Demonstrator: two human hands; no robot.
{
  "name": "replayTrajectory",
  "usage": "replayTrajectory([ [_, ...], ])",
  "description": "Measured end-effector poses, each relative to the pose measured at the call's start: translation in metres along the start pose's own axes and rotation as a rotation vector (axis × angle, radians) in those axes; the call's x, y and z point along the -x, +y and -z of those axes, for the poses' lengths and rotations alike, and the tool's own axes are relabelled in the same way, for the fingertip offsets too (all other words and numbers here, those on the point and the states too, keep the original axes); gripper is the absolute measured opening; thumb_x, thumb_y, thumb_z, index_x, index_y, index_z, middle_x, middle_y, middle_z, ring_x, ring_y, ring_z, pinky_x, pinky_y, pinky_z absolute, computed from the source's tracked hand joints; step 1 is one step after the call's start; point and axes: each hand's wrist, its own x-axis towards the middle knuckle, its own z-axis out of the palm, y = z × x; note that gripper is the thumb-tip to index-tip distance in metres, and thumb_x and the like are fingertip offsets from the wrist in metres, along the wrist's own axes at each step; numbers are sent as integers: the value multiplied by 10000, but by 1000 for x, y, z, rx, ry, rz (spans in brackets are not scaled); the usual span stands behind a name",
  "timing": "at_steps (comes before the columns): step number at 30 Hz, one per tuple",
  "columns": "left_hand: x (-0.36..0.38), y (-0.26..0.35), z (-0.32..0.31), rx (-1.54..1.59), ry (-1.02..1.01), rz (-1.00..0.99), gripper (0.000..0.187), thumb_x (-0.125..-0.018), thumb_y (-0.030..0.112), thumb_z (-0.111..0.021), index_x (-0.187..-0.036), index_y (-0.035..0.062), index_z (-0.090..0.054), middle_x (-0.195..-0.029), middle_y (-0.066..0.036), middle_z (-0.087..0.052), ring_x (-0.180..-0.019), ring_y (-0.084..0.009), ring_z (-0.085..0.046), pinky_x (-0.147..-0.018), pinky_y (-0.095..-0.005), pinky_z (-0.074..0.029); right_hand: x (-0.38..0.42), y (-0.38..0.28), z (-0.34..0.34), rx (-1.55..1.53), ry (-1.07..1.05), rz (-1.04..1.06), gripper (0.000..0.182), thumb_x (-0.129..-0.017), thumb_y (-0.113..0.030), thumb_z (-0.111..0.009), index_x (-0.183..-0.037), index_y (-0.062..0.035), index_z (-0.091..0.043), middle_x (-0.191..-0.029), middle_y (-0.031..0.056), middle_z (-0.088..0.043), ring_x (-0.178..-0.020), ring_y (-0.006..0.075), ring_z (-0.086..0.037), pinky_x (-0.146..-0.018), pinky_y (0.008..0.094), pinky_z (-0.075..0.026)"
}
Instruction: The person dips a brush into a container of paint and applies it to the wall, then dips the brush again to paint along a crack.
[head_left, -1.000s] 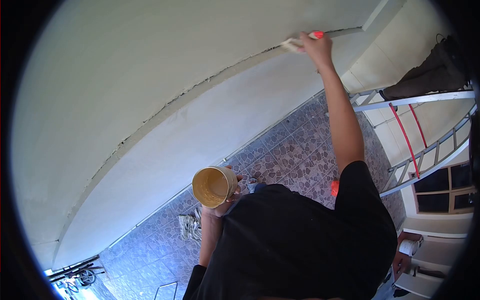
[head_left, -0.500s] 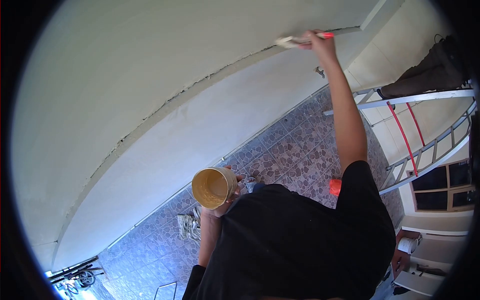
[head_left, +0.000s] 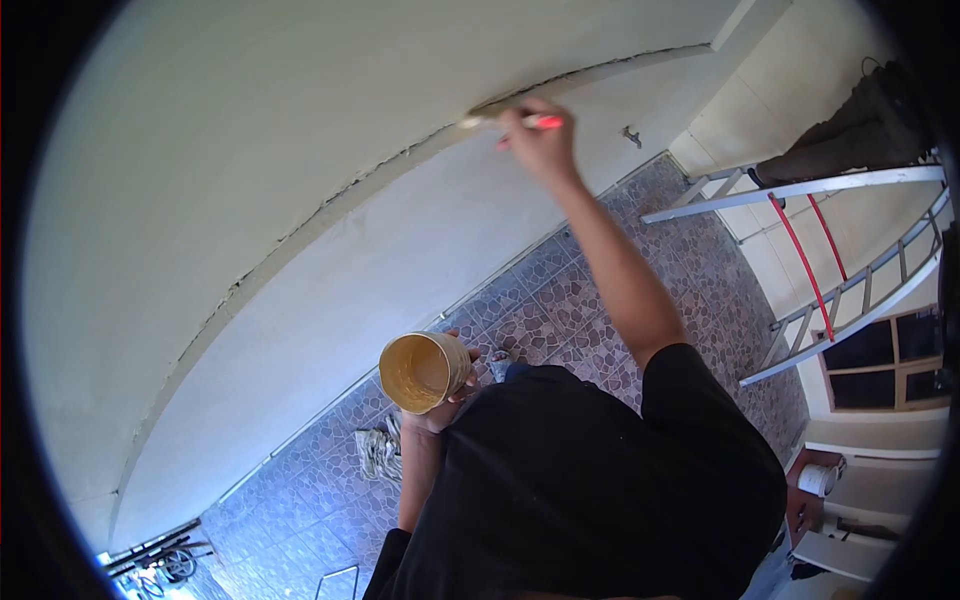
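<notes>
My right hand (head_left: 540,140) is closed round a paintbrush (head_left: 484,122) with a red-tipped handle. Its pale bristles touch the wall along a ledge (head_left: 400,163) with a rough, cracked line; a darker, wet-looking stretch lies just to the right of the bristles. Hand and brush are slightly blurred. Lower down, near my body, my left hand (head_left: 432,418) grips a tub (head_left: 418,372) from beneath and the side. The tub tilts its mouth toward me, with yellowish smears inside and some pale liquid at the bottom.
A metal ladder (head_left: 850,180) with red braces stands at the right, a person's dark-trousered leg (head_left: 830,150) on it. A tap (head_left: 631,137) juts from the wall. Crumpled cloth (head_left: 378,452) lies on the tiled floor (head_left: 320,500). Shelves (head_left: 870,485) stand lower right.
My right hand has swept the brush left and slightly down along the ledge, leaving a darker line behind it. The left hand and tub have barely moved. A red object on the floor is now hidden.
</notes>
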Motion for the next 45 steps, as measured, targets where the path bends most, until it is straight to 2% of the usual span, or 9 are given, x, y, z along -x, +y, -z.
replayTrajectory([
  [5, -7, 2, -15, 27, -28, 36, 700, -997, 495, -576, -1517, 54, -418, -1301, -348, -565, -931, -377, -644, -574, -291, -583, 26, -29, -10, -374, -141, -105, 154, -935, -63, -665, -832, 49, -689, -783, 94, -703, -671, 211, -750, -566, 288, -597],
  [11, 12, 4, -2, 30, 2, -36, 705, -996, 510, -572, -1512, 53, -426, -1326, -352, -552, -928, -383, -652, -572, -295, -585, -61, 39, 81, 23, 386, -11, 200, -949, -90, -649, -840, 77, -662, -839, 176, -721, -687, 244, -755, -615, 311, -633],
  [13, 16, 4, -3, 41, 10, -43, 705, -995, 512, -573, -1512, 55, -428, -1332, -351, -550, -922, -382, -654, -572, -297, -586, -63, 43, 79, -71, 553, -94, 211, -934, -80, -656, -792, 75, -664, -796, 191, -741, -605, 237, -740, -505, 333, -585],
  [21, 12, 10, -7, 20, 0, -52, 693, -996, 504, -579, -1508, 58, -440, -1324, -348, -557, -935, -390, -646, -578, -293, -587, 47, -7, -4, -355, 109, -123, 213, -936, -45, -634, -746, 42, -596, -722, 127, -673, -597, 230, -738, -490, 319, -583],
  [26, 19, 12, 0, -5, 0, -82, 689, -994, 500, -584, -1507, 63, -441, -1319, -349, -557, -942, -379, -632, -571, -293, -586, -18, 34, 50, -149, 558, -36, 217, -936, -28, -618, -753, 78, -573, -765, 143, -664, -600, 230, -727, -518, 323, -621],
  [35, 16, 10, 1, 39, 21, -146, 717, -977, 517, -600, -1502, 61, -425, -1323, -346, -532, -936, -376, -618, -577, -293, -581, 90, -12, -79, -155, 224, 144, 146, -888, 42, -663, -772, -19, -598, -684, 65, -613, -572, 174, -652, -523, 338, -486],
  [36, 14, 9, -1, 58, 6, -144, 725, -977, 515, -601, -1507, 56, -419, -1329, -347, -525, -943, -378, -616, -584, -294, -583, 100, -19, -91, -118, 139, 230, 149, -943, 47, -623, -800, 34, -586, -713, 69, -620, -593, 167, -718, -487, 291, -580],
  [41, 5, 12, -10, 48, -61, -110, 738, -977, 503, -604, -1520, 45, -405, -1346, -349, -509, -960, -379, -609, -600, -293, -586, 147, -66, -123, -431, -200, 128, 207, -969, 27, -614, -772, 27, -550, -723, 76, -612, -623, 189, -740, -521, 289, -594],
  [45, 8, 15, -10, 63, -64, -151, 738, -980, 501, -603, -1528, 52, -399, -1345, -346, -512, -964, -375, -603, -602, -297, -585, 124, -19, -108, -416, -95, 85, 206, -991, 2, -598, -789, 34, -574, -774, 75, -633, -672, 182, -740, -579, 295, -641],
])
